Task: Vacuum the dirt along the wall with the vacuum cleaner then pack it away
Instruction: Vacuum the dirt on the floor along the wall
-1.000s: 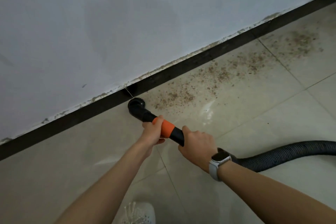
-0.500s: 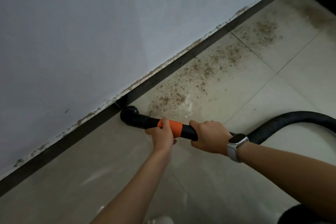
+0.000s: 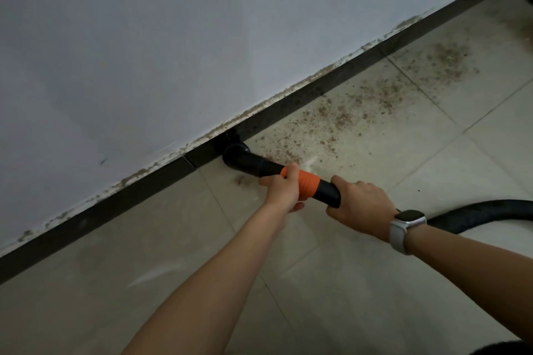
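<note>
The vacuuming step is underway: the left hand is gripping the nozzle by its orange collar, and the right hand is gripping the tube where the hose begins. The nozzle is touching the baseboard. Dirt is lying to the right, so the next move probably calls for sliding rightward along the wall.
</note>
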Demonstrator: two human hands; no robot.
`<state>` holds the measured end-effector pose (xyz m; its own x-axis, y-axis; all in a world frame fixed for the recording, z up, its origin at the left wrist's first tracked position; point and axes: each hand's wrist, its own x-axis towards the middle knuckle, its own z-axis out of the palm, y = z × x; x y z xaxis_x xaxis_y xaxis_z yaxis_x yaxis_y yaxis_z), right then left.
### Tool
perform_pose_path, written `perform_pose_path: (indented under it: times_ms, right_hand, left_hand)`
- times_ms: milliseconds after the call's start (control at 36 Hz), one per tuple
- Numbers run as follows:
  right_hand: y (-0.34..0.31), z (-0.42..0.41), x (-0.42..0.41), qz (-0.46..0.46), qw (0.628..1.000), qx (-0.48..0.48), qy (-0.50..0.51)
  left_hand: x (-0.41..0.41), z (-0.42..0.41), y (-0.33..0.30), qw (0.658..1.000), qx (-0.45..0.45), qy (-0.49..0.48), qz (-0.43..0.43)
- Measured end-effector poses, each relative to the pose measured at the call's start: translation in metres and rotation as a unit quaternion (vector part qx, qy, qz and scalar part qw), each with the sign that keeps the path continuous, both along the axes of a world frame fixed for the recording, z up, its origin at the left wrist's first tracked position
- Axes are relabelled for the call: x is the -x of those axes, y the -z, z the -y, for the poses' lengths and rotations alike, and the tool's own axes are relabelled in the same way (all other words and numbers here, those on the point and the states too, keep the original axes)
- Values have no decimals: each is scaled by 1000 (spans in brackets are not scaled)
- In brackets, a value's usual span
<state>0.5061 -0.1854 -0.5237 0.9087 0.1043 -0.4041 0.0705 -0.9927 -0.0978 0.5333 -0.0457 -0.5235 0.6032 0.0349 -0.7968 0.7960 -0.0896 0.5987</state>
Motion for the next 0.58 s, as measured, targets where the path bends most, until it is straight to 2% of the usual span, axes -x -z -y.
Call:
perform_pose_path:
  times_ms: [361, 583]
  right_hand:
    - [10, 60, -15, 19, 996, -31, 75]
    - [13, 48, -1, 3, 992, -62, 107]
  left_hand:
    - [-33, 61, -3, 999, 6, 48, 13]
    - [-27, 58, 14, 999, -21, 28, 31]
